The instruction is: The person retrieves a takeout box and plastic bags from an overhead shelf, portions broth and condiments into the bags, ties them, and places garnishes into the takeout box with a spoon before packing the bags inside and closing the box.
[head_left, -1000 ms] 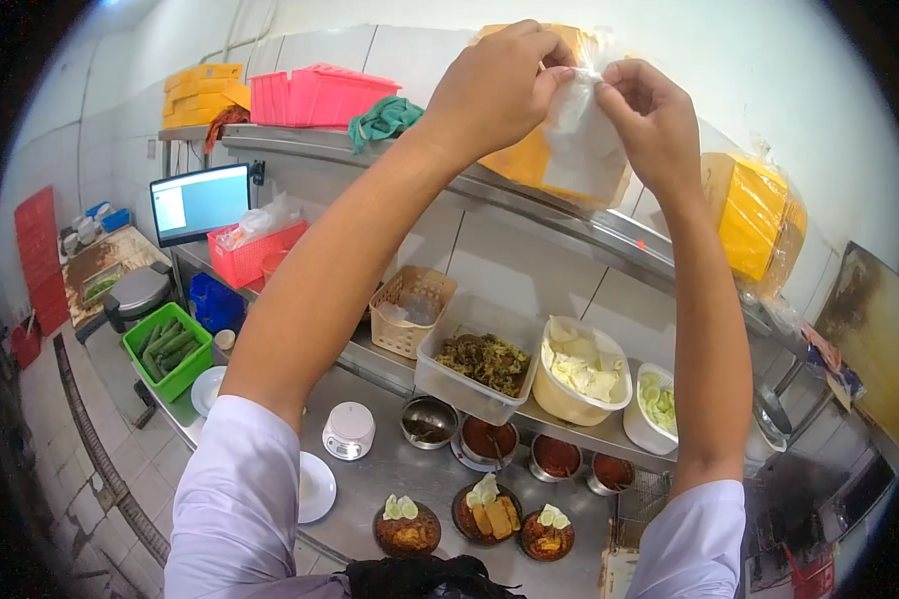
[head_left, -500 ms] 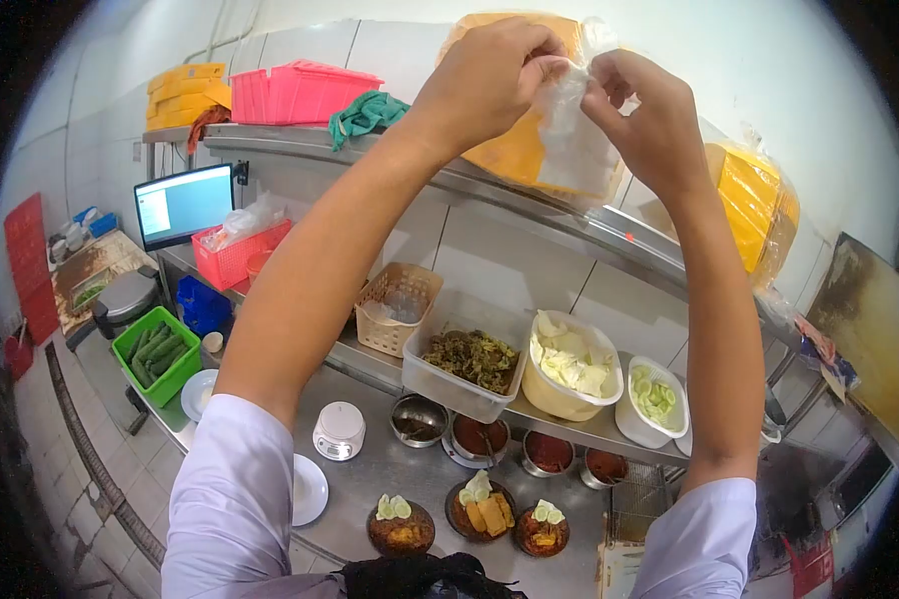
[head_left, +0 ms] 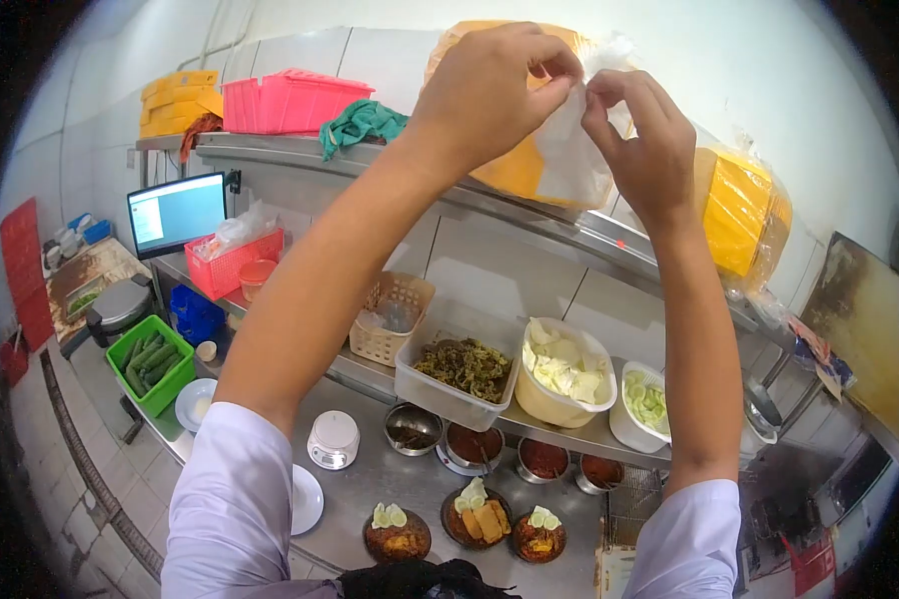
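Note:
Both hands are raised in front of the upper shelf, fingers pinched close together. My left hand (head_left: 494, 95) and my right hand (head_left: 644, 140) grip the edge of a thin, clear plastic bag (head_left: 574, 160), which hangs between them. Behind it, yellow folded boxes (head_left: 509, 165) in clear wrapping rest on the shelf. To the right of my right hand stands another wrapped stack of yellow boxes (head_left: 737, 215). Part of the bag's edge is hidden by my fingertips.
A pink crate (head_left: 292, 102) and a green cloth (head_left: 363, 123) lie on the upper shelf (head_left: 449, 195). Below are tubs of leafy greens (head_left: 464, 369), cabbage (head_left: 566, 367) and cucumber slices (head_left: 646, 399). Several dark plates of food (head_left: 398, 534), sauce bowls and a scale (head_left: 333, 439) occupy the counter.
My hands remain pinched at the bag, with slightly shifted fingers. The bag hangs a little differently, and the whole view has shifted slightly.

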`<state>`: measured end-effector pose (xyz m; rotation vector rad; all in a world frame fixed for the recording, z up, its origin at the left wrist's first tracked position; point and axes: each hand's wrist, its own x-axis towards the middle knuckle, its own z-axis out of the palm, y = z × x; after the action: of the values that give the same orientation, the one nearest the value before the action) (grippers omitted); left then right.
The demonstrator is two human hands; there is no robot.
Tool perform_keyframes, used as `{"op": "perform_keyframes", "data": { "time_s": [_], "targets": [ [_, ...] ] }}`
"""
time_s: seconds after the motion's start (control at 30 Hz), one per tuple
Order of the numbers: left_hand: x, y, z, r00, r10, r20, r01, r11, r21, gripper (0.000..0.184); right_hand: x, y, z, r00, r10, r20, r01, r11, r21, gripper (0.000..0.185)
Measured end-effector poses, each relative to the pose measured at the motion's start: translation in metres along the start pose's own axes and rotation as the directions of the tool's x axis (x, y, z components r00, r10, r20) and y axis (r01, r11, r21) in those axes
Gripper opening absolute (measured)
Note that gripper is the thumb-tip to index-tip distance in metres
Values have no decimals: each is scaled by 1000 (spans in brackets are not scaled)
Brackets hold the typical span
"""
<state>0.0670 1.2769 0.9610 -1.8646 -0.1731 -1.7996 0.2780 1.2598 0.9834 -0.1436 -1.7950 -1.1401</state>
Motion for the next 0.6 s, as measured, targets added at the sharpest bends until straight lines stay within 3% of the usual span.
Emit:
{"op": "perform_keyframes", "data": {
  "time_s": [0.07,0.1,0.13,0.2,0.3,0.47,0.6],
  "targets": [
    [4,2,-3,987,-136,82,142,987,-80,20,-2,2,3,1000,-1,14,0,1000,9,12],
    [4,0,-2,989,-135,63,140,987,-78,20,-4,2,5,1000,0,20,0,1000,11,10],
    [7,-3,-1,990,-133,44,136,988,-76,21,-7,0,8,988,156,9,-155,968,196,8],
    [8,-5,-3,987,-154,55,159,982,-98,22,-11,-4,17,894,442,67,-406,739,537,5],
    [10,11,-16,965,-205,164,232,957,-174,21,-12,-2,22,865,494,86,-397,570,719,9],
    [16,21,-25,940,-242,240,293,933,-207,14,-8,-3,18,875,461,146,-421,578,698,10],
    [14,8,-29,963,-144,227,163,984,-66,14,-3,-4,14,864,463,201,-458,553,696,11]
  ]
}}
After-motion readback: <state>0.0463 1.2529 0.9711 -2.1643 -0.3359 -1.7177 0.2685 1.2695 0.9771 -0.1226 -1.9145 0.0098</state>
